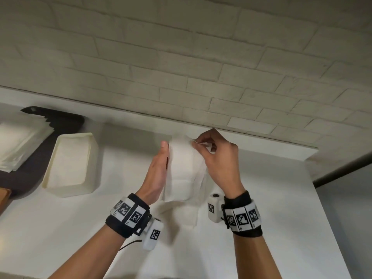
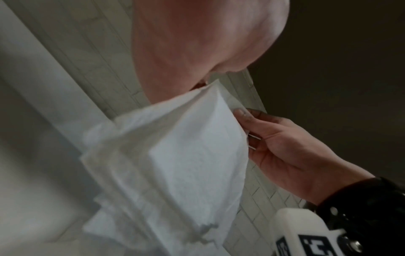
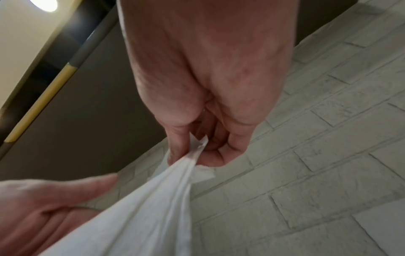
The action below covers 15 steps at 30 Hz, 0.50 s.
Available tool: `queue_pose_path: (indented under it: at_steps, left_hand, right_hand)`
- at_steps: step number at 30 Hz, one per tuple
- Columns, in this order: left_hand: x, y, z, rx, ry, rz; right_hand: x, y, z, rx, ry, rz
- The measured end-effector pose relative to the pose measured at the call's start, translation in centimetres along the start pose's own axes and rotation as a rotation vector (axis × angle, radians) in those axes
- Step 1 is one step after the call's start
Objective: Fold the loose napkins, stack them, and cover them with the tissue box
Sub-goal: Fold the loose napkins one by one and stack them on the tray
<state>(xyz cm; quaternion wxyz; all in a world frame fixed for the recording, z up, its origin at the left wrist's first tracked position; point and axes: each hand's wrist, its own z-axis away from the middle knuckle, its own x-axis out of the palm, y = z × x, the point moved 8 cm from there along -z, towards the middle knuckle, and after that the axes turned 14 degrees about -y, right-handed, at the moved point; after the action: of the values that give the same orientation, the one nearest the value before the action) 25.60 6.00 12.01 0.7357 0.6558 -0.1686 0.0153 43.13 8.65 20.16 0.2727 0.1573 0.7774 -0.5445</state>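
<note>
I hold a white napkin (image 1: 183, 170) up in the air over the white table (image 1: 251, 198). My right hand (image 1: 199, 141) pinches its upper corner between thumb and fingers, as the right wrist view shows (image 3: 192, 154). My left hand (image 1: 164, 158) lies flat along the napkin's left side, thumb straight up, its fingers hidden behind the sheet. Under the hands a low pile of folded napkins (image 1: 181, 216) lies on the table. The cream tissue box (image 1: 70, 162) lies to the left, its open side facing up. In the left wrist view the napkin (image 2: 186, 155) hangs creased.
A stack of flat napkins (image 1: 18, 146) rests on a dark tray (image 1: 60, 121) at the far left. A white brick wall (image 1: 181, 57) runs right behind the table. The table's right edge (image 1: 316, 190) drops off beside my right wrist.
</note>
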Motion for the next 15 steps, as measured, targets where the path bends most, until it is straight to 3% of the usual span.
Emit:
queue_pose_path:
  at_steps: [3, 6, 10, 15]
  left_hand:
    - [-1.2, 0.4, 0.4, 0.081, 0.033, -0.13]
    - [-3.2, 1.4, 1.3, 0.162, 0.133, -0.127]
    - [-6.0, 1.8, 2.4, 0.124, 0.187, -0.086]
    - [-12.0, 3.3, 4.2, 0.121, 0.237, -0.119]
  right_hand:
    - [1.1, -0.8, -0.1, 0.008, 0.065, -0.049]
    - [3.3, 0.3, 1.3, 0.162, 0.163, -0.286]
    - [12.0, -1.3, 3.7, 0.283, -0.166, -0.376]
    - [17.5, -3.8, 3.8, 0.276, -0.116, -0.424]
